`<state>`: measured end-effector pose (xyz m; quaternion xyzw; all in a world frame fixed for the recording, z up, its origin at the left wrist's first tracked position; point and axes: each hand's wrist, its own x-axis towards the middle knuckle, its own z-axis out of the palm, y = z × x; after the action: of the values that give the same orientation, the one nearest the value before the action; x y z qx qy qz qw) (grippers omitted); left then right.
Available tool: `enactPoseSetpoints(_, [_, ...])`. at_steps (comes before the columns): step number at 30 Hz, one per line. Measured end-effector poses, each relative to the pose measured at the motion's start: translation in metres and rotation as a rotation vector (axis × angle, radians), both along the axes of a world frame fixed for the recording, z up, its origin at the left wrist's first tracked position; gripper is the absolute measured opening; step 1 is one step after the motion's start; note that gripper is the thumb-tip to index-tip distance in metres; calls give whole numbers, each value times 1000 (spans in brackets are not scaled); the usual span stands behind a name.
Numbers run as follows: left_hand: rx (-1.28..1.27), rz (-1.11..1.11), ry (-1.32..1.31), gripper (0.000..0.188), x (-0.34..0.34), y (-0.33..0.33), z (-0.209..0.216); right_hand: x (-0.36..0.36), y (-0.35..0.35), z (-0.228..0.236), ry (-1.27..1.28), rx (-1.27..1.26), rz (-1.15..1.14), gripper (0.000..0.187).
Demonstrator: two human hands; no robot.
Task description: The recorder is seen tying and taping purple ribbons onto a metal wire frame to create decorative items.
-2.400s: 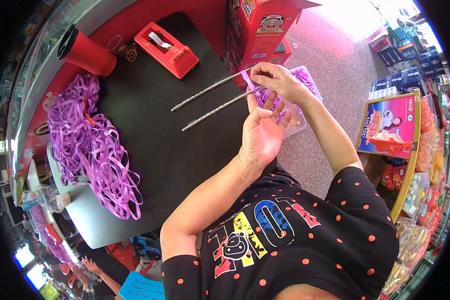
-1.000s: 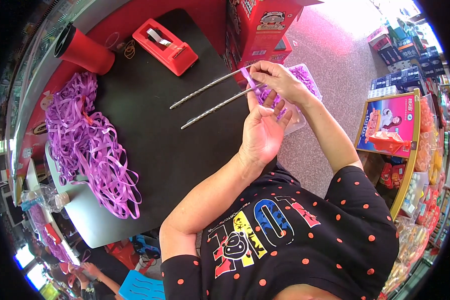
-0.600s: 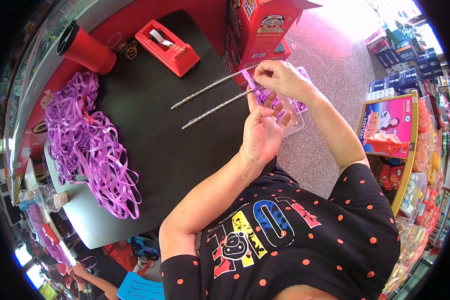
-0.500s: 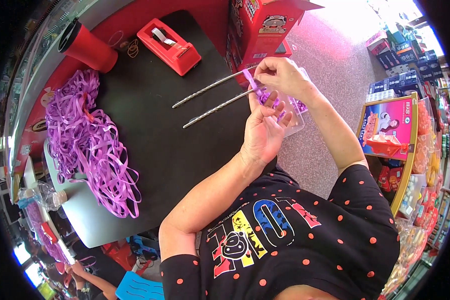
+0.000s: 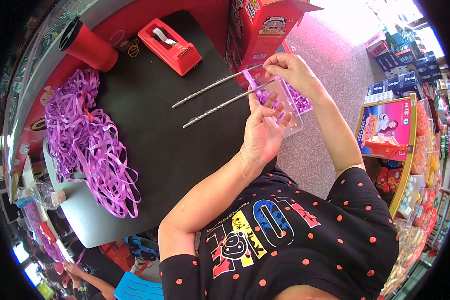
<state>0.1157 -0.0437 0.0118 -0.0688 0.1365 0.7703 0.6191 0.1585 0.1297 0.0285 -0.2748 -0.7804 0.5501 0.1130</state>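
Note:
Two long silver drill bits (image 5: 212, 111) lie side by side, spiral ends pointing left over the black table (image 5: 155, 150). A purple ribbon (image 5: 251, 82) is looped across both smooth shanks. My left hand (image 5: 264, 134) is palm up beneath the shanks, index finger against the nearer one, other fingers curled loosely around more purple ribbon. My right hand (image 5: 294, 75) is just beyond the shank ends, thumb and fingertips pinched; what they grip is too small to make out. Below the hands, a clear plastic box (image 5: 296, 120) holds small purple pieces (image 5: 301, 102).
A heap of purple ribbon (image 5: 92, 145) covers the table's left side. Behind are a red tumbler (image 5: 92, 49), rubber bands (image 5: 133, 48) and a red tape dispenser (image 5: 170, 46). A red carton (image 5: 260, 30) stands at the back right. Another person's hands (image 5: 75, 272) show at lower left.
My right hand has moved a little away to the right from the ribbon on the shanks, uncovering more of the plastic box. My left hand and the drill bits have stayed nearly still.

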Motion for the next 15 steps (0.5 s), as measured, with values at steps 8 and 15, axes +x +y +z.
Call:
enactPoseSetpoints(8, [-1, -3, 17, 68, 0, 1, -1, 4, -11, 4, -62, 77, -68, 34])
enactPoseSetpoints(15, [-1, 5, 11, 66, 0, 0, -1, -7, -19, 8, -136, 47, -36, 31])
